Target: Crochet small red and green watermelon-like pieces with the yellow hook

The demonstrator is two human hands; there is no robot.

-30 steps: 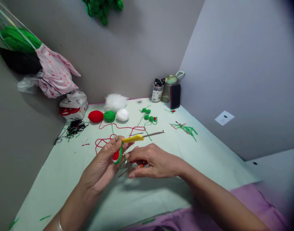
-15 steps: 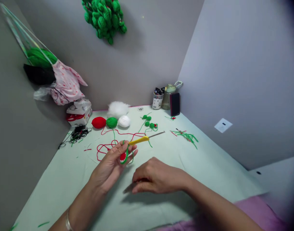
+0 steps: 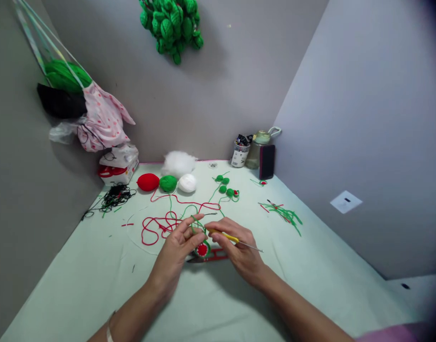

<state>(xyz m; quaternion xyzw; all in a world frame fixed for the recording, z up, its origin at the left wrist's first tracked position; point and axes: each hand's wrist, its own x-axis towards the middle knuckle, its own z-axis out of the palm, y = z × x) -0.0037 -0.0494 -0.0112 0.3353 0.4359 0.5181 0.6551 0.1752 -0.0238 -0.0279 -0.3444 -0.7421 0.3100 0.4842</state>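
At the far left of the pale green table (image 3: 82,266), a tangled heap of thin black thread (image 3: 114,198) lay left of a red ball of yarn (image 3: 148,182). Nearer, loose red yarn (image 3: 150,232) sprawled in loops just beyond the left hand (image 3: 177,249); a sweep of that hand could have snagged and knotted it. The left hand pinched a small round crocheted piece, red-centred with a white ring and green edge (image 3: 202,249), with green yarn (image 3: 192,224) around its fingers; a slack pinch might have let stitches unravel. Beneath lay red-handled metal scissors (image 3: 218,255), whose blades could have nicked the yarn if bumped. To the right, the right hand (image 3: 242,244) gripped a yellow-handled metal crochet hook (image 3: 233,238), its metal end pointing right, away from the piece; turned carelessly, it might have caught a strand. Farther right lay green yarn clippings (image 3: 285,213), well apart from both hands.
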